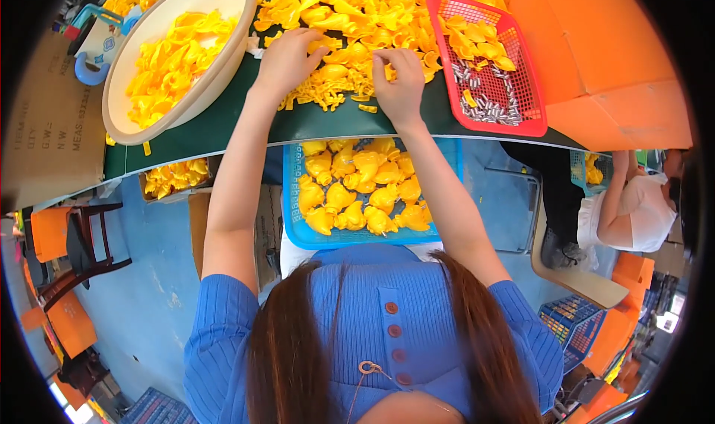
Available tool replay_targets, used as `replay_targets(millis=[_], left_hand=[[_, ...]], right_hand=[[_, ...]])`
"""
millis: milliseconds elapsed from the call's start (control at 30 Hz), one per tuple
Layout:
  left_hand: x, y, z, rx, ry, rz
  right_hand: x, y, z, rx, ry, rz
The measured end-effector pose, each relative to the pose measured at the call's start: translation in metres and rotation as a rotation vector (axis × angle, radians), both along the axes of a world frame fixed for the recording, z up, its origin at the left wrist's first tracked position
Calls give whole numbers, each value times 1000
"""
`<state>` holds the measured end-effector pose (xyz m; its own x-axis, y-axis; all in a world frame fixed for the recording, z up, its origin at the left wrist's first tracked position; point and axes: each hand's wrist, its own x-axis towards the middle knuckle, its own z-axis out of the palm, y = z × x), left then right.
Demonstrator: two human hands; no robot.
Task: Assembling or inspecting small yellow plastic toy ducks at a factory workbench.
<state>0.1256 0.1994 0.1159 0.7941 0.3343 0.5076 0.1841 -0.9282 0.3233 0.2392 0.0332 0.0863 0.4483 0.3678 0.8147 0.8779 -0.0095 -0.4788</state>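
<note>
A heap of loose yellow plastic parts [350, 22] covers the dark green tabletop in front of me. My left hand [289, 61] is over the heap's near left side, thumb apart from the bent fingers, with yellow pieces beside the fingertips. My right hand [400, 87] hovers by the near right side, its thumb and fingers curved with a gap between them. I see nothing held in either hand, though some fingertips are hidden. Smaller yellow pieces [328, 94] lie between the hands. Below the table edge, a blue basket [298, 234] holds several rounded yellow assembled pieces [369, 163].
At left stands a large cream basin [242, 44] of yellow parts. A red basket [532, 100] at right holds yellow parts and small silvery metal cylinders [491, 111]. An orange box panel [596, 52] rises beyond it; a cardboard box [48, 119] flanks the left. Another person [633, 212] sits at right.
</note>
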Motion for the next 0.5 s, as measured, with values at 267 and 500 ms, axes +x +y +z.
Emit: replay_targets(millis=[267,500], left_hand=[[15,26,-1,-187,173,9],[9,22,9,-870,-276,109]], right_hand=[[4,3,-5,49,33,-6],[3,1,-3,41,94,10]])
